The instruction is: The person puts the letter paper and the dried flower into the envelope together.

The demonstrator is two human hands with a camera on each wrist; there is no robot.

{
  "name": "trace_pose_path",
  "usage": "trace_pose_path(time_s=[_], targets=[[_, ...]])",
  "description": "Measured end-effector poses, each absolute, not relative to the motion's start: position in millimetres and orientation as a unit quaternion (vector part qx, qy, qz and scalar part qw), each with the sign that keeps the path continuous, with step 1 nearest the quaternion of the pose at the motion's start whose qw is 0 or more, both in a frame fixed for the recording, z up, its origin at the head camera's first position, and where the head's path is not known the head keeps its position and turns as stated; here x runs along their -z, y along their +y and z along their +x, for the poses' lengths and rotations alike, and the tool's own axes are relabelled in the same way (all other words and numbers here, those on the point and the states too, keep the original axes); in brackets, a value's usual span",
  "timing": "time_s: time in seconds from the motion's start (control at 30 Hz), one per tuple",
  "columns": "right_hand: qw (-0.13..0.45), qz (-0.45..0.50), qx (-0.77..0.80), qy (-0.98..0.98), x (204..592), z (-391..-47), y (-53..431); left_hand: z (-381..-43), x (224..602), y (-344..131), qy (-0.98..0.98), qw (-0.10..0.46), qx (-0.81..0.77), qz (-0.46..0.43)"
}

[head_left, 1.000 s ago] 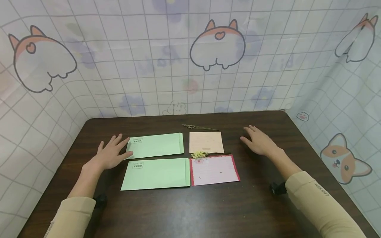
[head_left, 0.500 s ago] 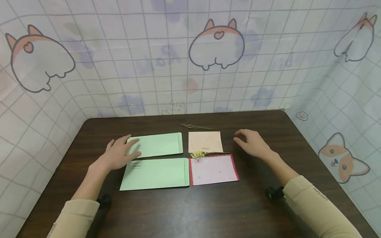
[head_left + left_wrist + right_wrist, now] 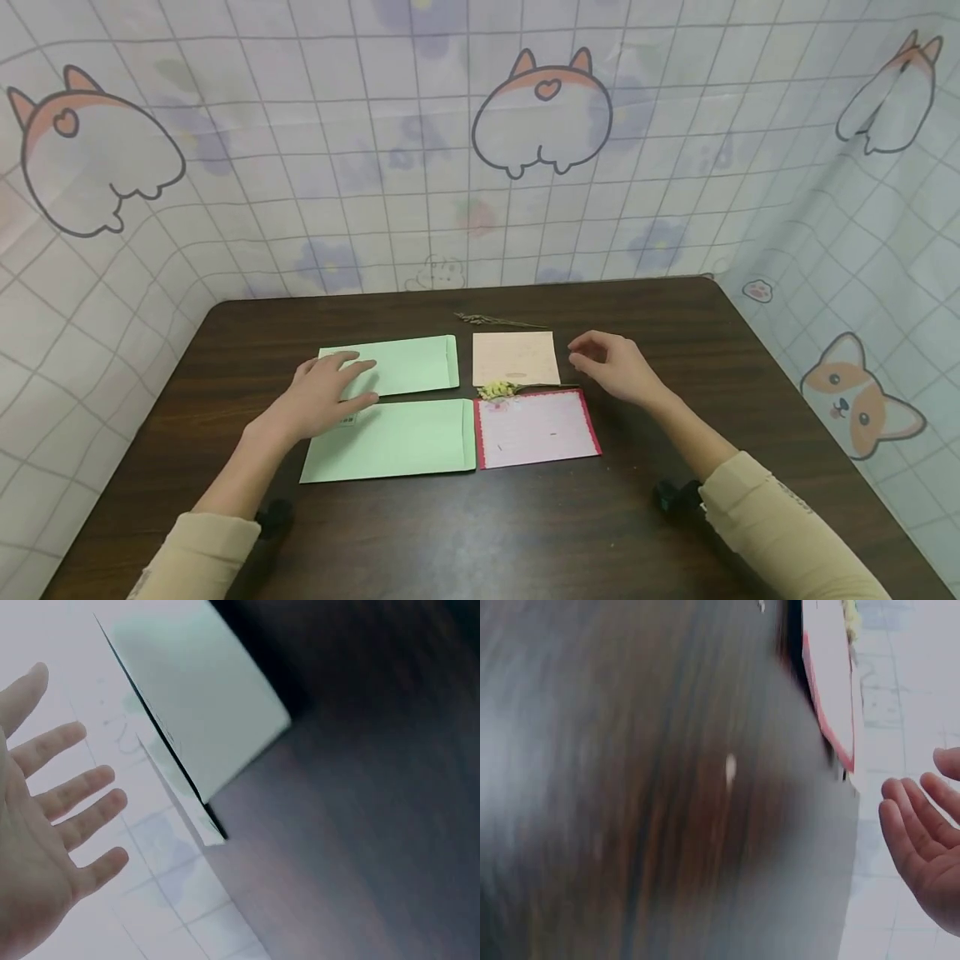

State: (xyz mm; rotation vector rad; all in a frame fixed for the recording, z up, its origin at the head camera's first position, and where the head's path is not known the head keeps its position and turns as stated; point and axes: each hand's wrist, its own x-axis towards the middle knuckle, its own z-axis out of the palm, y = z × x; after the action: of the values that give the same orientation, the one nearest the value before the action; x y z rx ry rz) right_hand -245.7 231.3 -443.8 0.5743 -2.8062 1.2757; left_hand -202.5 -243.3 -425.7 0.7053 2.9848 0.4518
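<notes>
Two light green envelopes lie on the table, a far one [image 3: 412, 365] and a near one [image 3: 405, 437]. My left hand [image 3: 318, 396] hovers over their left ends with its fingers spread, covering the printed stamp on the far one; in the left wrist view the palm holds nothing. To the right of the envelopes lie a beige card [image 3: 514, 357] and a red-edged pink card [image 3: 538, 429]. A yellow dried flower sprig [image 3: 502, 389] lies where the cards meet. My right hand [image 3: 615, 367], fingers loosely bent and holding nothing, is just right of the beige card.
Behind the beige card lies a thin greenish dried sprig [image 3: 495, 320]. The dark wooden table [image 3: 465, 533] is enclosed at the back and sides by a white grid-patterned cloth [image 3: 360, 225] with dog drawings.
My left hand has moved right, from the envelopes' left edge to over them. The right hand has come left toward the beige card, its fingers bending more. Cards and envelopes stay put.
</notes>
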Motion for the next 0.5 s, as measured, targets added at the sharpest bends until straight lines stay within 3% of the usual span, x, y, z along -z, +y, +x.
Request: trace_pose_path(time_s=[0.5], targets=[[-0.073,0.164,-0.503,-0.845,444,-235,195,-188,423,-204,0.956,0.023,-0.131,0.262]])
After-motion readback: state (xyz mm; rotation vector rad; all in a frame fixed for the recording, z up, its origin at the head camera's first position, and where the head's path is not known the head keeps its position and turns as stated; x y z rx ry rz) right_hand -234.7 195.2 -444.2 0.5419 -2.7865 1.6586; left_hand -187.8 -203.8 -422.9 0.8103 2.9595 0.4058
